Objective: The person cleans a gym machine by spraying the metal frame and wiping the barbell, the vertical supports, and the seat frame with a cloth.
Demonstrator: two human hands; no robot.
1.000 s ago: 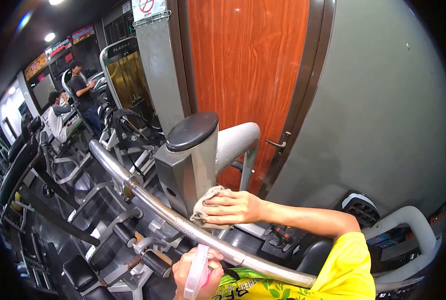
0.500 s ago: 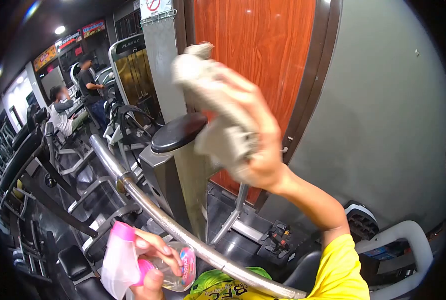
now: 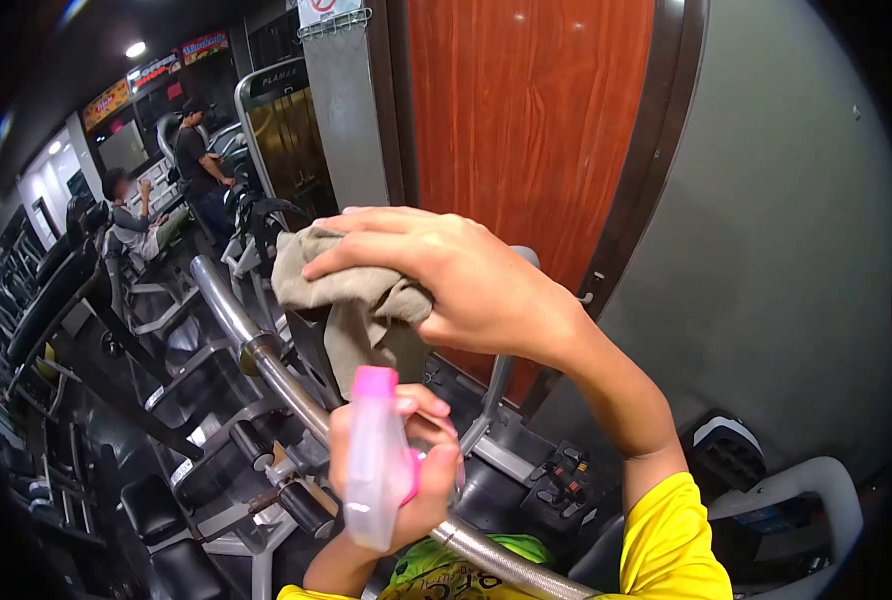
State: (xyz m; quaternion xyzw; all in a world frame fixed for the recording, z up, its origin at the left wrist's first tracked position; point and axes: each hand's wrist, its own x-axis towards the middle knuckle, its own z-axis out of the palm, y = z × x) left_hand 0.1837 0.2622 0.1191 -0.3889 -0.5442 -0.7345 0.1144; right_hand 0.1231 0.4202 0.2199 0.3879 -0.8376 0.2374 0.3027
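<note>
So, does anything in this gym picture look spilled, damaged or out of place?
Nothing stands out: the right hand holds a cloth, the left hand holds a spray bottle, and no spill or breakage shows.

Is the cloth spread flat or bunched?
Bunched: the cloth shows creases and folds under the right hand, one part hanging down.

Just the one view here, the head camera, peering forward and down from the wearer's own eye line! It's in close: the right hand (image 3: 491, 285) looms mid-frame, the left hand (image 3: 421, 508) just below, the yellow sleeve (image 3: 676, 540) at the bottom edge. Behind them the wooden door (image 3: 526, 150) fills top centre, a standing person (image 3: 198, 165) shows small, far upper left, and dark, rounded corners close the frame!
</note>
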